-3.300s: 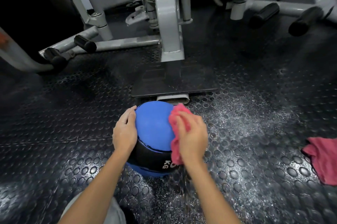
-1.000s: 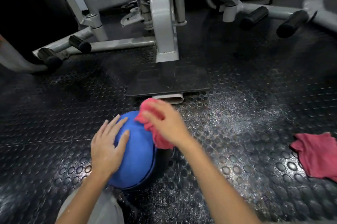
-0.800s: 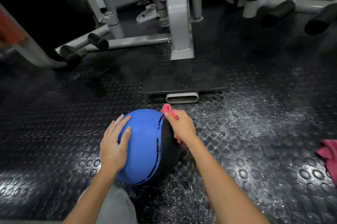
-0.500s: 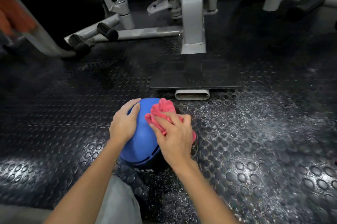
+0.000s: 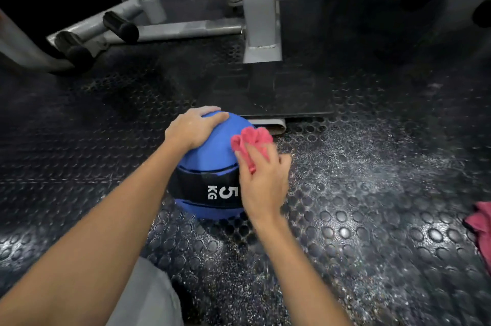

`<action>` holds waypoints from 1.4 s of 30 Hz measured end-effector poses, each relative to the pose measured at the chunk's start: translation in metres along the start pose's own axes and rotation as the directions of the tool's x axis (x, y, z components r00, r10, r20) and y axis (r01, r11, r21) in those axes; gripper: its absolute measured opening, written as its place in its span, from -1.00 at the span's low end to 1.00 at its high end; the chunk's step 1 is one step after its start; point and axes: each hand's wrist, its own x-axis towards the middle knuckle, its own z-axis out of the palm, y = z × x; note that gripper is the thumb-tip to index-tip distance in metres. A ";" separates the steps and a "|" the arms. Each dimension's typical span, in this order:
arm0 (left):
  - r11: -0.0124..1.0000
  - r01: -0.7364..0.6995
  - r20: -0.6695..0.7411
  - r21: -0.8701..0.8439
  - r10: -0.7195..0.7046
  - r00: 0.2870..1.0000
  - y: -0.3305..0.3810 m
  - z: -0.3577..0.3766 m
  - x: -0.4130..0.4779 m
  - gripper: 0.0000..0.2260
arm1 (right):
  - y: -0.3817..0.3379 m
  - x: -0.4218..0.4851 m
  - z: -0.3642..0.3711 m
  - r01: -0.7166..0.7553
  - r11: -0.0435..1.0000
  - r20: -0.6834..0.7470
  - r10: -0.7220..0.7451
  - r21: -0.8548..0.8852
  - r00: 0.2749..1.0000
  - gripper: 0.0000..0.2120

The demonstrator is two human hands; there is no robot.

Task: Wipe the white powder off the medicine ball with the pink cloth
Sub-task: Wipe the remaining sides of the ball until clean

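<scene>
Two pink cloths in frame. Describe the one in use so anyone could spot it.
Below the grey machine post sits a blue ball. The cloth is bunched against the ball's right side, pinched by the right hand. The other cloth lies loose at the frame's right edge.

Dim, glare on floor [image 5: 372, 232], blurred wide-angle edges

A blue ball [image 5: 210, 150] with a black band marked 5 KG sits on the studded black floor [image 5: 372, 219]. The left hand [image 5: 192, 126] rests on top of it. The right hand [image 5: 261, 182] presses a pink cloth [image 5: 251, 139] against its right side. Another pink cloth [image 5: 481, 224] lies at the right edge.
</scene>
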 end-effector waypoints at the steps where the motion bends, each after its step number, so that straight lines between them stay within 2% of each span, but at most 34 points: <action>1: 0.999 0.026 0.017 -0.020 -0.026 1.000 0.003 0.000 0.007 -0.64 | -0.003 -0.014 0.000 0.066 0.997 -0.007 -0.065 0.029 0.998 -0.79; 3: 0.997 0.073 0.026 -0.038 -0.072 0.997 0.007 0.000 0.015 -0.65 | 0.001 -0.023 0.003 0.166 0.986 -0.004 -0.166 0.004 0.986 -0.80; 4: 0.995 0.091 0.023 -0.031 -0.090 0.996 0.008 0.000 0.018 -0.63 | 0.006 -0.014 0.004 0.162 0.987 -0.019 -0.162 -0.006 0.987 -0.79; 5: 0.995 0.098 0.020 -0.016 -0.098 0.995 0.007 0.000 0.020 -0.59 | 0.012 0.000 0.004 0.106 0.994 -0.031 -0.106 -0.011 0.994 -0.78; 7: 0.993 0.116 0.020 0.000 -0.116 0.993 0.005 0.000 0.018 -0.48 | 0.027 0.031 0.009 -0.130 0.991 0.038 0.129 0.016 0.991 -0.76; 9: 0.985 0.166 0.024 -0.037 -0.166 0.986 0.004 0.000 0.014 -0.35 | 0.043 0.062 0.016 -0.371 0.927 0.179 0.356 0.054 0.917 -0.72; 11: 0.971 0.223 0.008 -0.087 -0.223 0.975 0.000 -0.001 0.011 -0.28 | 0.044 0.076 0.019 -0.441 0.896 0.224 0.422 0.044 0.879 -0.70; 13: 0.956 0.264 -0.010 -0.126 -0.267 0.964 -0.003 -0.002 0.012 -0.26 | 0.025 0.064 0.019 -0.369 0.930 0.168 0.365 -0.010 0.916 -0.71; 15: 0.940 0.298 -0.019 -0.165 -0.305 0.952 -0.004 -0.004 0.013 -0.27 | -0.001 0.029 0.016 -0.168 0.984 0.035 0.170 -0.060 0.985 -0.76; 16: 0.935 0.298 -0.019 -0.190 -0.308 0.951 -0.006 -0.005 0.014 -0.30 | -0.013 0.008 0.014 -0.052 0.998 0.014 0.053 -0.024 0.999 -0.80; 18: 0.930 0.286 0.005 -0.233 -0.293 0.956 -0.009 -0.007 0.012 -0.35 | -0.021 -0.028 0.016 0.197 0.980 0.013 -0.197 -0.014 0.980 -0.84; 20: 0.929 0.259 0.010 -0.264 -0.266 0.964 -0.017 -0.008 0.010 -0.28 | -0.016 -0.026 0.017 0.288 0.958 -0.007 -0.288 -0.011 0.958 -0.83; 22: 0.923 0.244 0.000 -0.296 -0.256 0.967 -0.023 -0.007 0.007 -0.30 | -0.013 -0.002 0.014 0.200 0.980 -0.034 -0.200 -0.011 0.979 -0.85; 24: 0.919 0.240 -0.012 -0.314 -0.257 0.966 -0.024 -0.006 0.004 -0.39 | -0.009 0.023 0.010 -0.008 0.999 0.047 0.010 -0.036 0.999 -0.84; 25: 0.921 0.233 -0.024 -0.312 -0.253 0.967 -0.024 -0.005 0.005 -0.43 | -0.002 0.038 0.013 -0.129 0.991 0.100 0.131 -0.033 0.986 -0.81; 27: 0.931 0.222 -0.036 -0.290 -0.243 0.969 -0.025 -0.003 0.007 -0.44 | 0.013 0.068 0.018 -0.363 0.932 0.222 0.358 -0.018 0.907 -0.78; 29: 0.935 0.218 -0.039 -0.281 -0.238 0.970 -0.024 -0.002 0.010 -0.41 | 0.019 0.086 0.020 -0.474 0.880 0.279 0.451 0.016 0.848 -0.78; 30: 0.932 0.227 -0.038 -0.284 -0.247 0.968 -0.024 -0.001 0.012 -0.40 | 0.018 0.087 0.020 -0.495 0.869 0.268 0.474 0.012 0.839 -0.78; 31: 0.930 0.238 -0.039 -0.281 -0.259 0.965 -0.023 0.000 0.014 -0.40 | 0.014 0.080 0.021 -0.472 0.882 0.223 0.462 -0.009 0.859 -0.78; 33: 0.928 0.252 -0.046 -0.275 -0.275 0.960 -0.023 0.001 0.017 -0.41 | -0.003 0.040 0.019 -0.260 0.964 0.046 0.263 -0.058 0.964 -0.79; 34: 0.925 0.257 -0.046 -0.279 -0.280 0.959 -0.024 0.000 0.018 -0.41 | -0.015 0.014 0.015 -0.146 0.988 -0.020 0.145 -0.044 0.989 -0.79; 36: 0.921 0.251 -0.034 -0.298 -0.273 0.961 -0.027 -0.002 0.016 -0.40 | -0.031 -0.033 0.011 0.038 0.999 -0.032 -0.037 0.027 0.999 -0.78; 37: 0.922 0.238 -0.032 -0.306 -0.260 0.965 -0.029 -0.003 0.013 -0.40 | -0.031 -0.046 0.013 0.081 0.996 -0.034 -0.081 0.026 0.996 -0.77; 38: 0.925 0.222 -0.036 -0.310 -0.245 0.969 -0.031 -0.003 0.009 -0.41 | -0.028 -0.049 0.014 0.080 0.996 -0.051 -0.078 0.031 0.996 -0.77; 40: 0.933 0.196 -0.070 -0.301 -0.226 0.972 -0.036 -0.003 -0.001 -0.47 | -0.025 -0.034 0.013 -0.021 0.998 -0.093 0.026 0.054 0.995 -0.80; 42: 0.939 0.172 -0.110 -0.298 -0.213 0.971 -0.041 -0.001 -0.013 -0.49 | -0.024 -0.013 0.007 -0.174 0.984 -0.008 0.174 0.027 0.985 -0.83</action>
